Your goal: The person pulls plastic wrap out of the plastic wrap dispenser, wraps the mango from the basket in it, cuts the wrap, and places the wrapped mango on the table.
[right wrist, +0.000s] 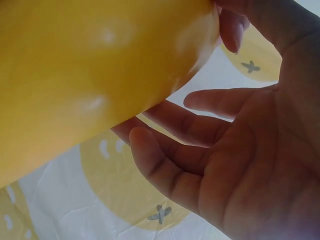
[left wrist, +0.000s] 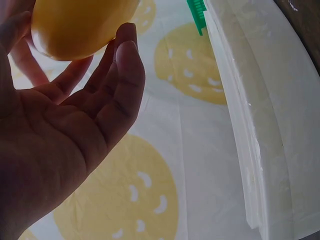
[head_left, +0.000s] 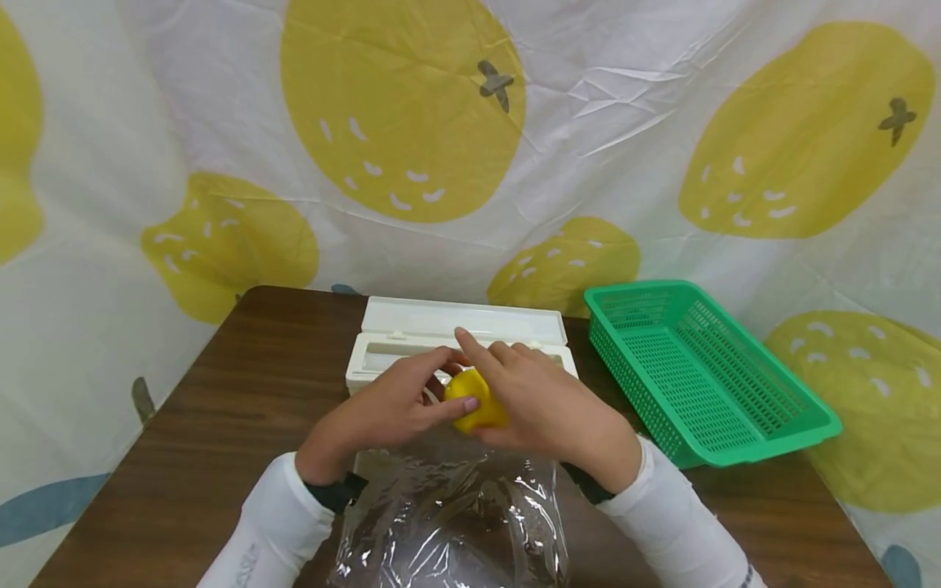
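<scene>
Both hands hold a smooth, glossy yellow fruit (head_left: 470,392) in the air, above a sheet of clear plastic film (head_left: 456,523); its exact kind is unclear. My left hand (head_left: 393,400) grips it from the left, thumb across the near side and fingers curled behind. From the right, my right hand (head_left: 547,400) holds its other side, with the index finger pointing up. Close up, the fruit (left wrist: 80,25) lies against the left fingertips, and the right fingers (right wrist: 175,125) touch its underside. Behind the hands stands a white film dispenser box (head_left: 360,359) with its lid (head_left: 463,318) raised.
A green plastic basket (head_left: 706,392) with perforated walls stands at the right on the dark wooden table (head_left: 272,384). Behind the table hangs a white cloth (head_left: 588,163) printed with yellow lemons.
</scene>
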A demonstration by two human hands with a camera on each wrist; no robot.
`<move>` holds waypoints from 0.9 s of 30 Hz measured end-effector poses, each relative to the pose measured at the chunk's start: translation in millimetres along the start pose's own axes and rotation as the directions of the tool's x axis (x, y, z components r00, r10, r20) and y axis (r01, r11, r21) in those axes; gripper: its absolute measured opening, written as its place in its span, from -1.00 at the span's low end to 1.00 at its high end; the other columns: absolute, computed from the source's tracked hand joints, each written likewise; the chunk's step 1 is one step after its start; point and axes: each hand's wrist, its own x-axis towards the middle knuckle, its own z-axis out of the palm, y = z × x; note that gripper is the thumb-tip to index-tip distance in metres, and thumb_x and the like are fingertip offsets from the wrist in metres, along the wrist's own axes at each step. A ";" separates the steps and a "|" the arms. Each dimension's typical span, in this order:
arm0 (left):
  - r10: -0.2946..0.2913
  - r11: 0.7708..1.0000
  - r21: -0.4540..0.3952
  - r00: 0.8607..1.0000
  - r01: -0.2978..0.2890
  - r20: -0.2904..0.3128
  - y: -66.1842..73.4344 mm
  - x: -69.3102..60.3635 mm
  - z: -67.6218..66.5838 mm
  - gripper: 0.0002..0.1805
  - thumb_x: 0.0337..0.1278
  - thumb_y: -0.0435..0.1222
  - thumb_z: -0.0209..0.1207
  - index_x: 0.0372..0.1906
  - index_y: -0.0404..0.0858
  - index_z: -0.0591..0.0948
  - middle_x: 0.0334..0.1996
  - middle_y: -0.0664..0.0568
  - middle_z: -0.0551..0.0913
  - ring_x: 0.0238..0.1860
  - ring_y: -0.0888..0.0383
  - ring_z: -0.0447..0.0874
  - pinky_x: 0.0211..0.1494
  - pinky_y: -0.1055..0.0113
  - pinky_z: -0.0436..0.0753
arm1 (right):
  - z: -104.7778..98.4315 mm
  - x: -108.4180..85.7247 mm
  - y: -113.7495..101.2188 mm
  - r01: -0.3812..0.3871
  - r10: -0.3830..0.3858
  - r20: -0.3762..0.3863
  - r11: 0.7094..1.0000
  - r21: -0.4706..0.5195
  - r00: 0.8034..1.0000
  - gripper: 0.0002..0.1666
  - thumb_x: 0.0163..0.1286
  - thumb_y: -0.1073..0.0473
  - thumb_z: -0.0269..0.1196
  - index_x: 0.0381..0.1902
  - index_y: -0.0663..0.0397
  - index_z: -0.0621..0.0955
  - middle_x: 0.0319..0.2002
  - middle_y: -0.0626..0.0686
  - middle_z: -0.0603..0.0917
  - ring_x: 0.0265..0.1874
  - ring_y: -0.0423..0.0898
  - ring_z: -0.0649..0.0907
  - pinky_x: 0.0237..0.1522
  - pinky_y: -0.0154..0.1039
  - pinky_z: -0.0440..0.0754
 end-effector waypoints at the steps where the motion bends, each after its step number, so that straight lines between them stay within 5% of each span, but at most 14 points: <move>1: 0.004 1.000 0.003 1.000 -0.004 -0.003 0.2 0.2 0.4 -0.50 0.32 -0.07 0.27 0.26 -0.16 0.48 0.00 0.03 0.67 -0.21 0.21 0.71 -0.14 0.33 0.71 | 0.3 0.6 -0.6 0.009 -0.009 -0.013 1.000 -0.004 1.000 0.19 0.05 -0.12 0.54 0.52 0.11 0.22 -0.15 0.04 0.65 -0.27 0.01 0.61 -0.17 -0.05 0.65; 17: -0.003 1.000 0.002 0.999 0.003 -0.038 2.8 -1.9 -1.8 -0.50 0.24 -0.10 0.32 0.21 -0.20 0.54 0.02 -0.05 0.69 -0.31 0.26 0.70 -0.19 0.38 0.71 | 6.8 1.9 -2.8 0.024 -0.029 -0.067 0.997 -0.074 0.997 0.20 0.09 -0.24 0.50 0.52 0.14 0.23 -0.11 0.02 0.63 -0.25 -0.02 0.61 -0.22 -0.08 0.62; 27: -0.058 0.998 -0.028 0.996 0.056 -0.064 3.7 -8.3 -13.7 -0.53 0.24 -0.09 0.33 0.21 -0.11 0.55 0.01 0.08 0.67 -0.23 0.19 0.69 -0.16 0.28 0.73 | 2.4 -12.6 8.3 -0.149 0.149 0.009 0.988 0.050 0.989 0.38 0.01 -0.42 0.49 0.60 -0.04 0.09 0.21 0.09 0.53 -0.13 0.06 0.65 0.01 0.01 0.64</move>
